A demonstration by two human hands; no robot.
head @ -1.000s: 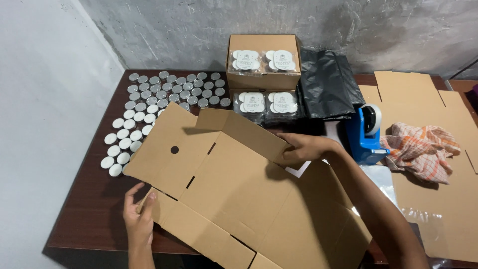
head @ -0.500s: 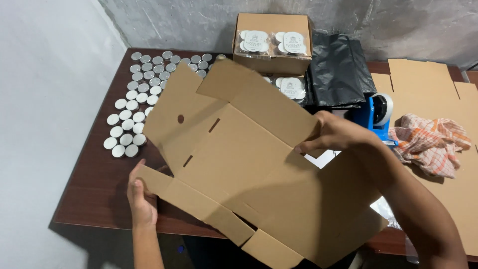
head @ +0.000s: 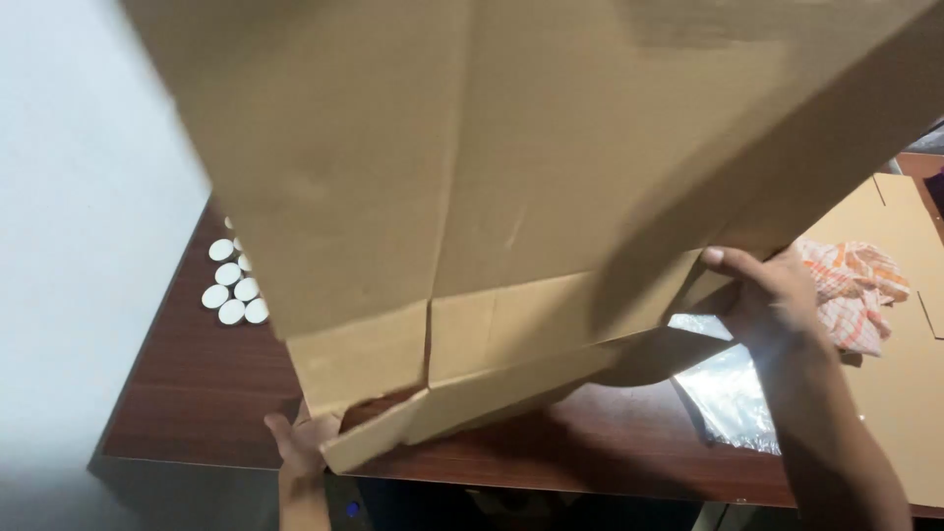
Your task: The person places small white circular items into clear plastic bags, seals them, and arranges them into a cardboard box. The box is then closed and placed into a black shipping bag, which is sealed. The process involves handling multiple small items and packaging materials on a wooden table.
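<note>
A large flat brown cardboard box (head: 472,177) is lifted up in front of me and fills most of the view. My left hand (head: 300,442) grips its lower left flap near the table's front edge. My right hand (head: 762,295) holds its lower right edge, thumb on top. The bottom flaps hang partly folded above the dark wooden table (head: 197,393). Everything behind the box is hidden.
Several small white round lids (head: 234,285) lie at the table's left. An orange checked cloth (head: 855,280) rests on a flat cardboard sheet (head: 905,393) at the right. A clear plastic bag (head: 733,393) lies below my right hand. A pale wall stands at the left.
The cardboard box has been raised from lying on the table to upright close before the camera, now hiding the lids, boxes and tape dispenser. Both hands kept hold of it.
</note>
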